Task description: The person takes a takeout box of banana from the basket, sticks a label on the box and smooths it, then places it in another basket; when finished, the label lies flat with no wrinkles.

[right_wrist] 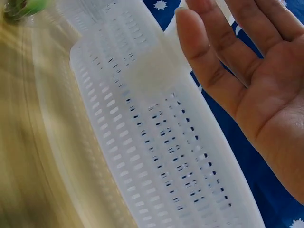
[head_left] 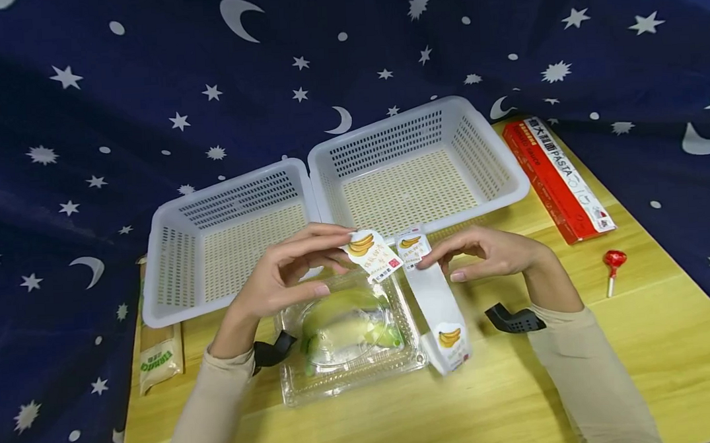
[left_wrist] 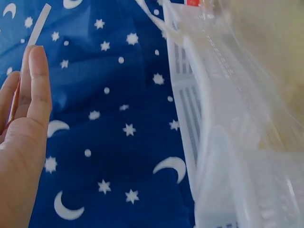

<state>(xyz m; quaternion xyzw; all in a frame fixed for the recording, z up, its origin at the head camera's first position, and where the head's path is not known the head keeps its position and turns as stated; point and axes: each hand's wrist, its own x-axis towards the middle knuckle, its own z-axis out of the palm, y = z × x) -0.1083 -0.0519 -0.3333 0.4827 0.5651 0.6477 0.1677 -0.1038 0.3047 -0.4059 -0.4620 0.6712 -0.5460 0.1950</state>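
Observation:
In the head view my left hand (head_left: 280,268) holds a peeled banana sticker (head_left: 373,255) by its left edge at the fingertips, the thumb lying apart from it. My right hand (head_left: 493,252) holds a white strip of banana labels (head_left: 432,294) near its top, index fingertip on the front. The strip hangs down and bends at its lower end. Below the hands lies a clear plastic clamshell box (head_left: 350,387), with yellow fruit with green ends (head_left: 342,331) showing blurred through the plastic. The sticker's edge (left_wrist: 39,23) sticks out past the fingers in the left wrist view.
Two white perforated baskets (head_left: 226,197) (head_left: 387,131) stand side by side behind the box. A red pasta box (head_left: 552,180) and a red lollipop (head_left: 614,260) lie at right. At left, a noodle packet (head_left: 161,355) lies partly under a basket. A starry blue cloth (head_left: 163,58) hangs behind.

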